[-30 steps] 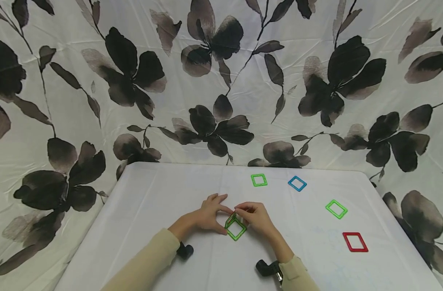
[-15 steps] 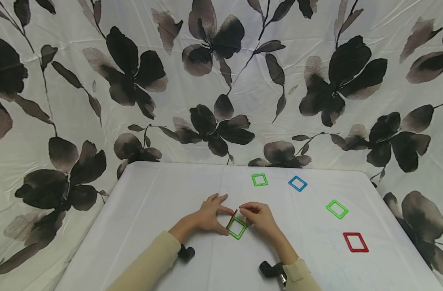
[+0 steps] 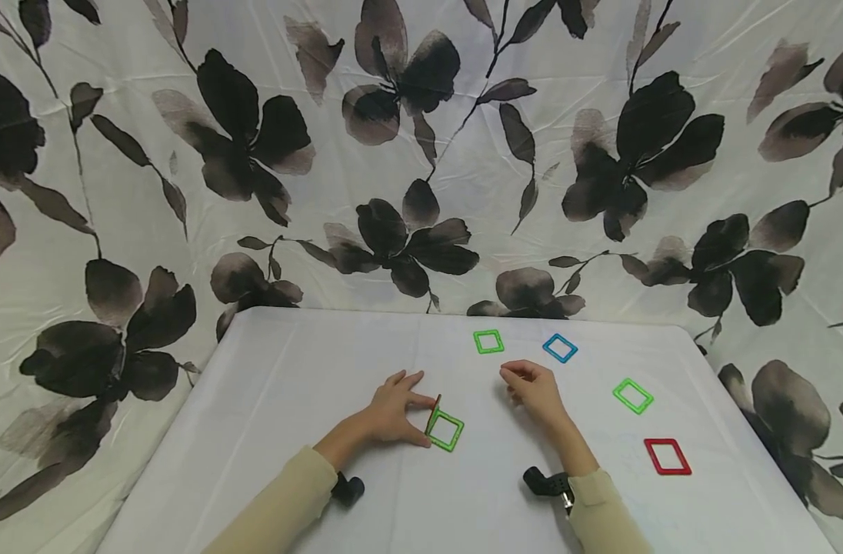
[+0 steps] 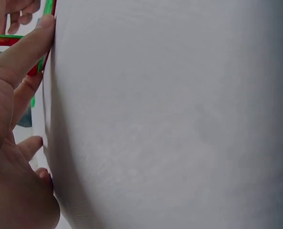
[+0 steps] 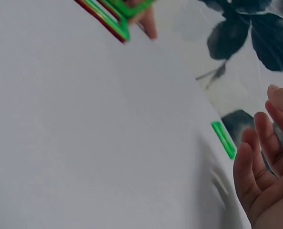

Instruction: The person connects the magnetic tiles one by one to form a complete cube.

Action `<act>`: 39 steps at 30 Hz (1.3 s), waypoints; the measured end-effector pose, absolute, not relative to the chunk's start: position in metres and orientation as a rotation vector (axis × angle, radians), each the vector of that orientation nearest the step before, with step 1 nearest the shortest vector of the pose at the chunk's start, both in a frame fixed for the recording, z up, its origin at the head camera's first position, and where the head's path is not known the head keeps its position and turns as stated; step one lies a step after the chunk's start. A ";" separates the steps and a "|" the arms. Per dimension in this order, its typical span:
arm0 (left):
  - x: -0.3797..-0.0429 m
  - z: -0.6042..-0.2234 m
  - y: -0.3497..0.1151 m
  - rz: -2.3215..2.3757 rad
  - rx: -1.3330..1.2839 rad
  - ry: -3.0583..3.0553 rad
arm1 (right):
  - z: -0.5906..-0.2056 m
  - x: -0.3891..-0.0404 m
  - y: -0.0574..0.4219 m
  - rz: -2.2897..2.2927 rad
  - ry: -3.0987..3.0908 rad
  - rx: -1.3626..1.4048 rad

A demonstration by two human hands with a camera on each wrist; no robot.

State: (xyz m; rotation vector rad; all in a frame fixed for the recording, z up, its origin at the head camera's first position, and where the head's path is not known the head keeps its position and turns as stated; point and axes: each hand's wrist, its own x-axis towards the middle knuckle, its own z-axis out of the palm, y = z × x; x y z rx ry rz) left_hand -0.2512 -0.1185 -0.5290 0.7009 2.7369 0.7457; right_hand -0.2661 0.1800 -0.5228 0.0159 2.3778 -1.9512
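Observation:
A green square magnetic tile (image 3: 458, 436) lies on the white table, with a red-edged tile (image 3: 433, 413) standing upright along its left side. My left hand (image 3: 394, 413) pinches the standing tile, its thumb at the near corner and a forefinger toward the far end. In the left wrist view, red shows beneath the green edge of the flat tile (image 4: 5, 40). My right hand (image 3: 539, 392) hovers to the right with loosely bent fingers, nothing between them. The right wrist view shows the paired tiles (image 5: 106, 20) at the top, well apart from that hand.
Toward the back lie another green tile (image 3: 491, 352) and a blue tile (image 3: 554, 355). Farther right are a third green tile (image 3: 627, 404) and a red tile (image 3: 672, 472). A floral cloth (image 3: 421, 92) hangs behind the table (image 3: 311, 346).
My right hand has left the tiles and moved right and slightly back toward the blue tile. The left hand stays at the standing tile, which shows more edge-on now.

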 end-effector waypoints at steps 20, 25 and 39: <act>-0.248 -0.535 -0.119 0.808 0.678 2.765 | -0.496 -0.263 0.328 -1.355 3.011 0.210; -0.249 -0.533 -0.118 0.825 0.687 2.768 | -0.497 -0.243 0.367 -1.136 3.102 0.254; -0.246 -0.537 -0.118 0.805 0.699 2.772 | -0.520 -0.221 0.400 -1.077 2.974 0.238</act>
